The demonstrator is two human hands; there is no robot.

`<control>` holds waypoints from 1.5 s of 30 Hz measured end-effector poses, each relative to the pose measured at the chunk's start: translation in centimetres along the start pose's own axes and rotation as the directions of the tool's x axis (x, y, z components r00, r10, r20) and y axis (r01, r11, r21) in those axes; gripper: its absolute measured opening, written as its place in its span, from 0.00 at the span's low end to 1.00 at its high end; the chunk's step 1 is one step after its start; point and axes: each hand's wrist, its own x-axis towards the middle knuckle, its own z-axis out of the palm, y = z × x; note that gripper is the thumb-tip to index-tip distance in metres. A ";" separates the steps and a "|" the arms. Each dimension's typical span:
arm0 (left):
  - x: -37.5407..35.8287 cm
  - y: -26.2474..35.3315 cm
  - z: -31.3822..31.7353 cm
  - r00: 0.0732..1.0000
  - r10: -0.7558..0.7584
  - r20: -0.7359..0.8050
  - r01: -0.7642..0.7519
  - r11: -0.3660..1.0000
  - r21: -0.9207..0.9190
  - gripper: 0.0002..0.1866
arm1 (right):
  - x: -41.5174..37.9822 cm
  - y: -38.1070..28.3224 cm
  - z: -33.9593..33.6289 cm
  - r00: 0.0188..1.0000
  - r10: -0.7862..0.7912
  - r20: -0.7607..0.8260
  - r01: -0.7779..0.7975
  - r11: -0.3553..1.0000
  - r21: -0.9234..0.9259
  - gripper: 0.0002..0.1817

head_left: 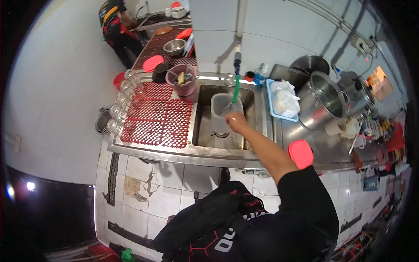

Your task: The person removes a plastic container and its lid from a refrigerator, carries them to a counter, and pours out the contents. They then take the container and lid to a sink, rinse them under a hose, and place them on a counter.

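My right hand [236, 122] reaches over the sink [249, 131], fingers closed at the near rim of a tall clear plastic container [220, 124]. The container stands in the basin. A green hose [236, 89] hangs from the wall tap [237, 61] and its end points into the container's mouth. Detail inside the container is blurred. My left hand does not show; only a dark sleeve and bag strap are visible on that side.
Left of the sink lie red perforated mats [159, 120], a row of glass mugs [118, 111] and a pink bucket [183, 85] with utensils. Rightward are a blue tray [279, 109] with white bags, large steel pots [321, 100] and a red lid [300, 153]. Another person [115, 26] works at the back left.
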 end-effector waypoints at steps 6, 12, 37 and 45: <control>0.9 -1.6 -2.6 0.992 0.095 0.082 -0.106 0.985 0.136 0.16 | -0.6 -4.5 -1.4 0.993 0.091 -0.074 -0.044 0.869 0.493 0.09; 2.2 -1.8 -6.0 0.969 0.202 0.141 -0.233 0.938 0.255 0.16 | -2.4 -9.1 -3.4 0.931 0.363 -0.032 -0.109 0.361 0.926 0.03; 7.2 0.1 -8.9 0.751 0.531 0.392 -0.660 0.611 0.437 0.15 | -8.1 -17.2 -1.3 0.892 0.447 0.058 0.170 -0.454 0.875 0.05; 13.2 -2.2 1.3 0.629 0.577 0.521 -0.777 0.482 0.405 0.15 | -30.7 -9.9 -17.0 0.601 0.781 -0.169 -0.071 0.263 0.962 0.05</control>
